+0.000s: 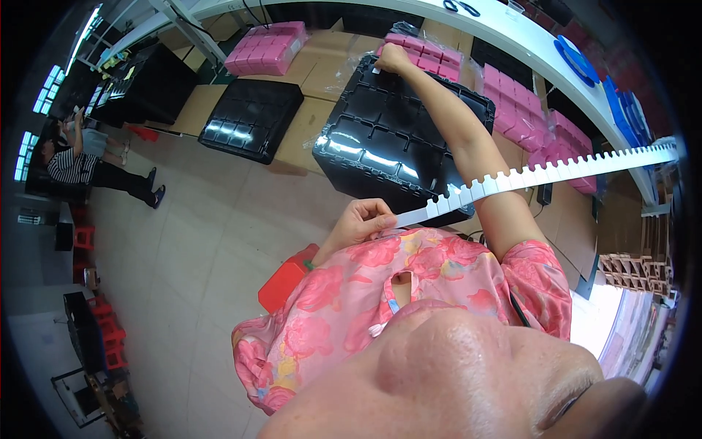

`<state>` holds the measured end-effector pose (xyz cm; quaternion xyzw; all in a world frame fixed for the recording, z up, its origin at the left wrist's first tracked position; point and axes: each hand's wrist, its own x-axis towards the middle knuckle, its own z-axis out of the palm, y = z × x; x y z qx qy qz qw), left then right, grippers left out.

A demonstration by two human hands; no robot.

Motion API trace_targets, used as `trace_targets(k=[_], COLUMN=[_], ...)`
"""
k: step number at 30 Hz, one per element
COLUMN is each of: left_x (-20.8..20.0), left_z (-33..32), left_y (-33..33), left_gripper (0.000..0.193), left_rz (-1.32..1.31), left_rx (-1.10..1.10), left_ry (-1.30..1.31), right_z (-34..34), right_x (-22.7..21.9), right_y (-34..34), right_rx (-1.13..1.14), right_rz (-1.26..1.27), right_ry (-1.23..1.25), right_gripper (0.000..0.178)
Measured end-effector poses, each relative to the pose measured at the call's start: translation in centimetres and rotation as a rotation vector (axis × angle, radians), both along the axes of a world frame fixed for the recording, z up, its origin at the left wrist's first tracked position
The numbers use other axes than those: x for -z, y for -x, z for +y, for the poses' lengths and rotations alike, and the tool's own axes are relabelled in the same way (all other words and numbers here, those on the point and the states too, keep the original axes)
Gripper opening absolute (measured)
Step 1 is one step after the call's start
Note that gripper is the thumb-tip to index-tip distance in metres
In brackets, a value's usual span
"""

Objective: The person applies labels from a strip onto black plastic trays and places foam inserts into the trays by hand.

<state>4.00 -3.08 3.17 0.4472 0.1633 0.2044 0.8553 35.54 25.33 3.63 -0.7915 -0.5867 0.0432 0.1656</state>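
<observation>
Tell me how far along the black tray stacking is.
Done: two black tray stacks stand on cardboard. In hand: the left hand pinches a white notched strip; the right hand touches the nearer stack's far edge. Left: unclear; pink boxes lie around.

The left hand (360, 222) sits close in at the chest, fingers curled and thumb pressed down, pinching tight with the wrist bent inward. The right arm is stretched far out ahead, elbow nearly straight, forearm bare from a short sleeve. Out at its end the right hand (393, 57) is closed in a loose fist, knuckles up, fingertips tucked under.
</observation>
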Motion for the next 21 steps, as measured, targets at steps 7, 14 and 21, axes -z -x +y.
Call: trace_targets(k=[7, 14, 21], left_x=[0.5, 0.6, 0.7], left_z=[-0.7, -0.1, -0.4], left_y=[0.6, 0.3, 0.2], left_gripper=[0.010, 0.010, 0.011], left_rz=[-0.002, 0.018, 0.055], left_rx=[-0.118, -0.088, -0.053], left_ry=[0.052, 0.005, -0.028], right_z=[1.1, 1.1, 1.2], right_x=[-1.2, 0.4, 0.0], right_y=[2.0, -1.9, 1.1], right_rx=[-0.187, -0.205, -0.073], right_rz=[-0.142, 0.234, -0.054], right_ry=[0.104, 0.031, 0.005], right_gripper=[0.025, 0.023, 0.027])
